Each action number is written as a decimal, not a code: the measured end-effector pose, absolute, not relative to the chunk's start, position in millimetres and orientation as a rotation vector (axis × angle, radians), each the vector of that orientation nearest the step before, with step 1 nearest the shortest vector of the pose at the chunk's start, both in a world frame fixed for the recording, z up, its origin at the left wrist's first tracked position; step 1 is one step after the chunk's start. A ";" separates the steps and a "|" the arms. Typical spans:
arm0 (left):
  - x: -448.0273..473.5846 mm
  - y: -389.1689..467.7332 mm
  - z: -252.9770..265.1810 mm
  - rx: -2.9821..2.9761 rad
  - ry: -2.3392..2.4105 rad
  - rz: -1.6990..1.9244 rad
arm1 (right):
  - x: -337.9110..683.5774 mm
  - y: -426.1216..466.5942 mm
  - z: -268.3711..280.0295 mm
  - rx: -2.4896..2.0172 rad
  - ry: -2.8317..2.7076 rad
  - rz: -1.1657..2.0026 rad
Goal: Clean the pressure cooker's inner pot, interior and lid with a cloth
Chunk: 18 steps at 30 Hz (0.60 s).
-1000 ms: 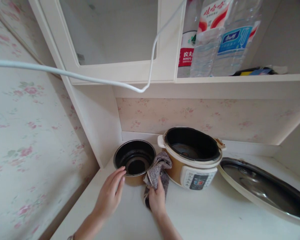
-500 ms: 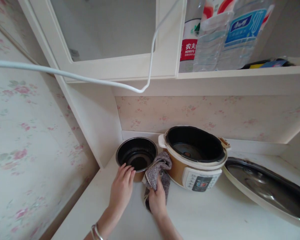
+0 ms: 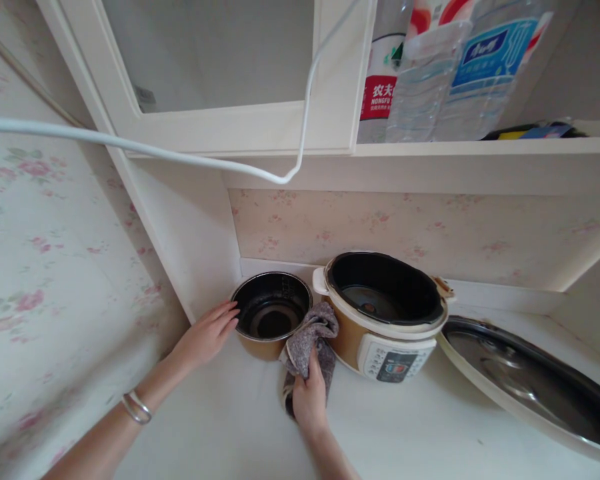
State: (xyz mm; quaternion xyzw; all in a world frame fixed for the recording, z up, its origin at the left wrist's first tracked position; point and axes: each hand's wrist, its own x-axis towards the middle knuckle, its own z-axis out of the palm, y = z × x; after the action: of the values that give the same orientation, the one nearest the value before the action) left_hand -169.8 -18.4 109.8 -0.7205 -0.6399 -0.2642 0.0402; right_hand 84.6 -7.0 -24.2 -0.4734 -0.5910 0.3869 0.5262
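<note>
A dark inner pot (image 3: 272,312) with a brown outside stands on the white counter (image 3: 400,427) in the corner. My left hand (image 3: 206,333) lies open against the pot's left side, fingertips at its rim. My right hand (image 3: 307,397) presses on a grey cloth (image 3: 310,339) that lies bunched between the inner pot and a brown and white rice cooker (image 3: 385,313). The cooker stands open and its cavity holds nothing. A bracelet sits on my left wrist.
The cooker's lid (image 3: 530,380) lies open at the right. A white cable (image 3: 190,159) hangs across the view under a white cabinet (image 3: 220,127). Water bottles (image 3: 445,73) stand on the shelf above. Floral wallpaper covers the left wall.
My left hand has slid from the near rim of the inner pot round to its left side. My right hand stays on the cloth.
</note>
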 end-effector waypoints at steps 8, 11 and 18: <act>-130.1 -28.9 95.6 -2.090 -1.907 -0.765 | 81.3 -5.7 -30.7 -1.100 -1.381 0.898; -91.5 -44.2 92.7 -2.015 -1.868 -0.813 | 82.1 -6.1 -29.3 -1.110 -1.398 0.871; -108.4 -52.6 99.9 -2.226 -1.803 -0.828 | 87.3 -7.0 -29.2 -1.092 -1.414 0.853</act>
State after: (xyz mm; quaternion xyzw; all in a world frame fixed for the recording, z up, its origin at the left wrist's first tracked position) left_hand -108.4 -52.6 99.9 -0.7442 -0.6028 -0.2767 0.0797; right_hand 87.3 -7.0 -29.2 -0.4610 -0.5970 0.3603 0.5489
